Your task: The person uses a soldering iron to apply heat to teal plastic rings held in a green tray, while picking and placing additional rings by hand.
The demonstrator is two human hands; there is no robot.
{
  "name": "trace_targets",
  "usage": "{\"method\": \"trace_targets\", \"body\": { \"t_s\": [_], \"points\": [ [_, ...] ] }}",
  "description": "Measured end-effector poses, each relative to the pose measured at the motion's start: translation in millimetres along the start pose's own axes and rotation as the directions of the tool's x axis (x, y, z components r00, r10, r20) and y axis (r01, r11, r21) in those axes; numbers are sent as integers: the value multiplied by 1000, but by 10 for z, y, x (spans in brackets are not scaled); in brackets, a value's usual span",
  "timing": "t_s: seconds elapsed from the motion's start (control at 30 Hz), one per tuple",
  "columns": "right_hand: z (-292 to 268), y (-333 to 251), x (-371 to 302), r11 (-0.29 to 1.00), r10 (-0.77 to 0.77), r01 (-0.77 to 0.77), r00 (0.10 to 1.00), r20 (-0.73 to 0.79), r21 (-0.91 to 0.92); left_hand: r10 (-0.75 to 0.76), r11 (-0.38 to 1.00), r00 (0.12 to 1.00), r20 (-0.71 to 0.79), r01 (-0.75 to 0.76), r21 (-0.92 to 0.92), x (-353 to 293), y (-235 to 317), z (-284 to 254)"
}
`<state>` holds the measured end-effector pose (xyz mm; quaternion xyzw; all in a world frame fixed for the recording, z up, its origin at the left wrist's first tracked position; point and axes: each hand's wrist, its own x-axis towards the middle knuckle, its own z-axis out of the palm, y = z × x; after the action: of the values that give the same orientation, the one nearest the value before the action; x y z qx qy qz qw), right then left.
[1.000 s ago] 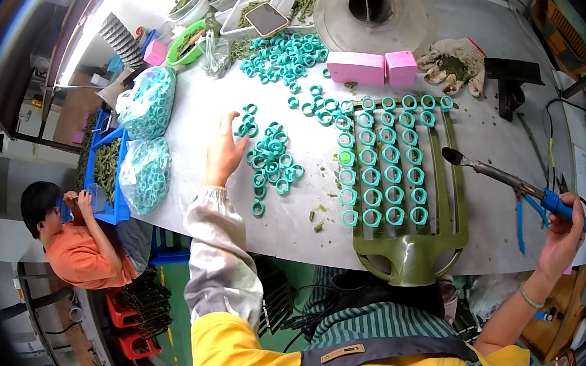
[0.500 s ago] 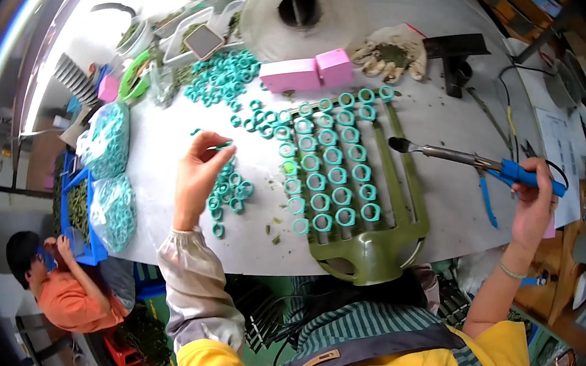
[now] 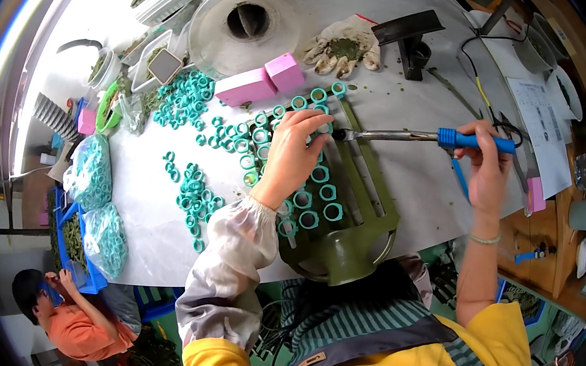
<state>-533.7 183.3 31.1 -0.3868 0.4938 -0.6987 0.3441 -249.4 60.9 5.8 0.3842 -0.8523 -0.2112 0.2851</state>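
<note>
In my right hand (image 3: 487,164) is a soldering iron (image 3: 401,135) with a blue handle, its dark tip (image 3: 343,134) close beside my left fingertips. My left hand (image 3: 295,147) reaches over an olive-green slatted frame (image 3: 352,248), fingers pinched at a teal ring (image 3: 325,128) by the iron's tip. The fingers partly cover that ring, so I cannot tell whether it touches the bar. Rows of teal rings (image 3: 308,219) stand along the frame's bars, some hidden under my left hand. The two rightmost bars are mostly bare.
Loose teal rings (image 3: 197,199) lie left of the frame, with a larger pile (image 3: 182,98) behind. Pink blocks (image 3: 245,87), a stained glove (image 3: 343,47) and a black stand (image 3: 409,38) are at the back. Bags of rings (image 3: 104,240) line the left edge; a person (image 3: 80,320) sits beyond.
My left hand has moved right from the loose rings to the frame. My right hand has brought the iron leftward to the same spot. The whole view has shifted somewhat.
</note>
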Motion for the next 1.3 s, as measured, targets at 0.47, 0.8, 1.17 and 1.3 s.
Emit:
{"method": "trace_targets", "body": {
  "t_s": [0.47,0.8,1.17,1.3],
  "points": [
    [-127,-166,-40,990,-73,67,996,-43,-121,80,997,995,60,-79,-27,-4,-74,-27],
    [-215,-251,-131,994,-25,12,992,-123,-108,-561,723,778,-281,627,292,-1231,-1142,-1452],
    [-236,-329,-178,991,-38,28,996,-78,-128,-586,689,735,-340,673,268,-1546,-1305,-1463],
    [-206,-336,-207,987,-57,42,994,-90,-155,-705,704,654,-272,690,-168,-1416,-1043,-1529]
  ]
}}
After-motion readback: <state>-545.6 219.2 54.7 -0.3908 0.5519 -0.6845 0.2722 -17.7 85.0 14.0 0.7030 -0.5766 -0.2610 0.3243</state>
